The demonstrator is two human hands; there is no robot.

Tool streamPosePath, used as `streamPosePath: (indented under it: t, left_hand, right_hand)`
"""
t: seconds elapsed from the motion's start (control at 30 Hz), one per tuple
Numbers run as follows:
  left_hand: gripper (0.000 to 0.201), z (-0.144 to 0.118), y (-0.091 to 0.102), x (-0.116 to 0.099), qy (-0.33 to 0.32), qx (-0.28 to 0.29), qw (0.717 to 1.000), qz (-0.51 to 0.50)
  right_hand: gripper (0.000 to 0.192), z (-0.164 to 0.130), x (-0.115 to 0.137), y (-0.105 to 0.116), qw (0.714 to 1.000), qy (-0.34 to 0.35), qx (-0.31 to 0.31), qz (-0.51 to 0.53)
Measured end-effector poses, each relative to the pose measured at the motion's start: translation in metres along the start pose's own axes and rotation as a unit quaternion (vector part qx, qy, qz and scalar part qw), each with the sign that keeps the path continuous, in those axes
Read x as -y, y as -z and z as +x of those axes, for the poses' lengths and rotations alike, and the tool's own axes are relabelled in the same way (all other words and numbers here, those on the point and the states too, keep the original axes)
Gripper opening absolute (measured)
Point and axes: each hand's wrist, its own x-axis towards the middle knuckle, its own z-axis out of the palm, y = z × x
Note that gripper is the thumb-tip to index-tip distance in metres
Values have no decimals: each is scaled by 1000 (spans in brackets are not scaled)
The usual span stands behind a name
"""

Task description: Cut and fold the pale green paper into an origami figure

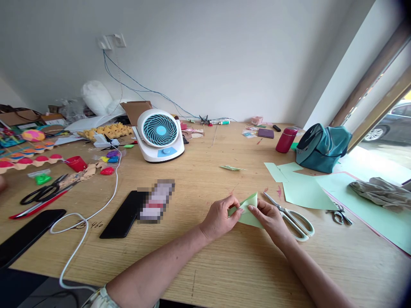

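Between my two hands is a small sheet of light green paper (252,219), partly folded, with one corner raised. My left hand (223,215) pinches its left edge between thumb and fingers. On the other side, my right hand (271,218) grips the paper near the raised corner, thumb in front. White-handled scissors (298,222) lie on the table just right of my right hand, their blades pointing away from me. Beyond my hands rests a small folded green paper piece (233,168).
Green paper sheets (305,192), small scissors (341,215), a teal bag (324,147) and a red flask (286,140) are on the right. A white fan (160,134) stands mid-left. Phones (122,216), a white cable (85,239), black scissors (45,191) and craft bits lie left.
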Motion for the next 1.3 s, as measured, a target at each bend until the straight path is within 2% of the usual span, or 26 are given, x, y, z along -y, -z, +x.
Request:
streamPosePath:
  t: [0.3,0.53,0.77,0.93,1.07,1.3]
  left_hand:
    - [11,-1,-2,3,20,-17,1000,-8]
    - [10,-1,-2,3,15,-15,1000,-7]
    - [10,-2,0,3,-18,25,1000,-6]
    - [14,-2,2,0,-21,4,999,-41]
    - [16,0,3,1,-15,-34,997,-65]
    - [9,2,5,-1,-42,-75,992,-91]
  right_hand:
    - [41,1,-2,-2,1000,-7,6,22]
    - [46,2,1,0,1000,0,21,5]
    - [42,5,-4,4,998,-20,62,-1]
    - [34,3,-9,9,998,-37,0,53]
    - [31,0,-4,13,993,-16,-53,102]
    - [26,-1,-7,16,990,16,-84,113]
